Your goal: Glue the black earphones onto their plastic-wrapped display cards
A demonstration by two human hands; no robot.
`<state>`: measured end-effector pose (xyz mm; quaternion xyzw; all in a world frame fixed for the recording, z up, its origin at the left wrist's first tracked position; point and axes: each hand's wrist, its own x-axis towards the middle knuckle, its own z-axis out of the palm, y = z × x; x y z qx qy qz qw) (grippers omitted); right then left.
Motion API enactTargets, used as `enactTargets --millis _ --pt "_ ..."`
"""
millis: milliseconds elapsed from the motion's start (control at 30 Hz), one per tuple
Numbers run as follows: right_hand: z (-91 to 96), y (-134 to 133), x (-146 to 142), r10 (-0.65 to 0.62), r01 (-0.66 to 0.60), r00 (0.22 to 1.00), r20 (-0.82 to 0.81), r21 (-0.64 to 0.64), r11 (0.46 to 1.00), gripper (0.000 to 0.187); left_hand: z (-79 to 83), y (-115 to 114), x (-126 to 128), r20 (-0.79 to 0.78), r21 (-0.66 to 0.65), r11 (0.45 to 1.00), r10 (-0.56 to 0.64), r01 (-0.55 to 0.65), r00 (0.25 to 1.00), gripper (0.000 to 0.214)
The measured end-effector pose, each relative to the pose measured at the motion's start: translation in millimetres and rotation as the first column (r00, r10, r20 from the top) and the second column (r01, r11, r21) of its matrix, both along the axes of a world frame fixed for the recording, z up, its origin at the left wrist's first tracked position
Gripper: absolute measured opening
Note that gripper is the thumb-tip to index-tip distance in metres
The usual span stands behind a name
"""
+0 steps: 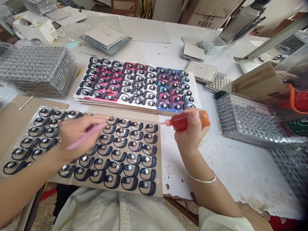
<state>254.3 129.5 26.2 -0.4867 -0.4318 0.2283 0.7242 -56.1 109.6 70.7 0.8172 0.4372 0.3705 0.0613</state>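
My left hand [77, 134] is closed around a slim pink pen-like stick [86, 136], a little blurred. Its fingertips are at the top row of a cardboard sheet [157, 154] under clear film. Rows of black hook-shaped earphone parts [150, 175] with round silver centres lie on that sheet; my left hand and forearm hide some of them. To the right, my right hand [191, 131] grips a red squeeze bottle [184, 122], tipped sideways. The bottle's thin nozzle points left, just past the sheet's upper right corner.
Behind lies a second, printed board [198, 96] bearing similar black parts, on a stack of boards. Stacked clear trays [36, 69] stand at left, with a cotton swab [26, 103] in front. More trays [252, 122] and a cardboard box [255, 80] are at right.
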Motion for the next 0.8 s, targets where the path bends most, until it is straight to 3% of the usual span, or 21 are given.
enactTargets --millis 100,200,367,567,800 --pt "-9.0 -9 2 -0.003 0.002 0.988 0.156 0.009 1.000 0.029 -27.9 9 48 -0.041 -0.022 0.963 -0.269 0.268 0.962 0.011" --pt "-9.7 -17 7 -0.001 0.003 0.976 0.217 -0.006 1.000 0.029 -49.6 14 80 -0.094 -0.037 0.932 -0.361 0.359 0.928 0.011" --pt "-13.1 -26 17 -0.030 0.037 0.975 0.219 -0.027 0.999 0.028 -63.6 10 95 -0.142 -0.150 0.889 -0.453 0.433 0.880 0.014" --pt "-22.2 -23 22 -0.075 0.080 0.973 0.219 -0.015 0.997 0.028 -74.5 15 109 -0.121 -0.120 0.913 -0.404 0.391 0.907 0.017" --pt "-5.8 1 14 -0.037 0.033 0.944 0.329 0.015 0.999 0.026 -88.1 17 121 -0.220 -0.117 0.924 -0.381 0.363 0.898 0.018"
